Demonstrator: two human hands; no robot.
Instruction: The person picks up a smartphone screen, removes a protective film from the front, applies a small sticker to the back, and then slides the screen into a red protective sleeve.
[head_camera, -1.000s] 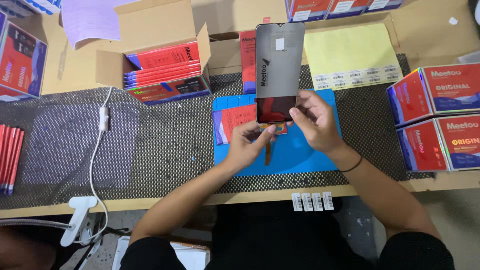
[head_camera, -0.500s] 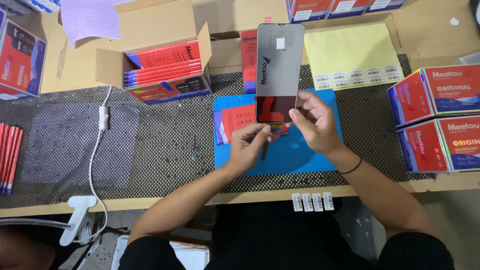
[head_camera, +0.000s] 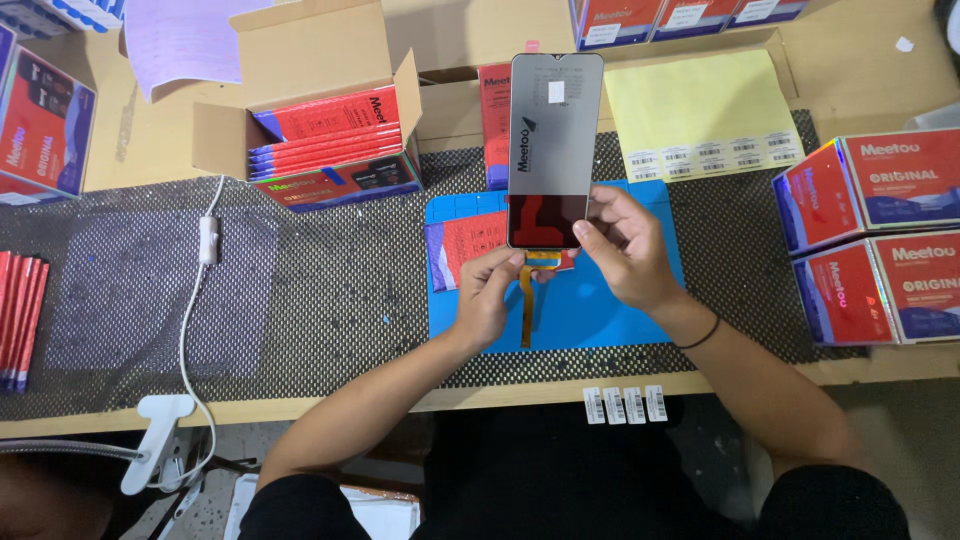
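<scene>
I hold a phone screen panel (head_camera: 553, 140) upright over the blue work mat (head_camera: 610, 310), its dark glass facing me, with a small white sticker near its top edge. My right hand (head_camera: 625, 250) grips the panel's lower right edge, thumb on the front and the other digits behind it. My left hand (head_camera: 490, 295) is just below the panel's bottom edge, thumb and forefinger pinched on the orange flex cable (head_camera: 526, 300) that hangs from the panel down over the mat — so both hands are closed on the same part, close together but not touching each other. A flat red package (head_camera: 470, 240) lies on the mat's left half, partly behind the panel. Beyond the mat's far left corner stands an open cardboard box (head_camera: 310, 110) holding a stack of red packages. Beyond the mat's far right corner lies a yellow sheet (head_camera: 700, 110) with a row of white barcode labels. To the right of the mat sit stacked red and blue boxes (head_camera: 870, 235). Well to the left of the mat a white cable (head_camera: 195, 300) runs across the black mesh cover — its inline switch lies on the mesh.
</scene>
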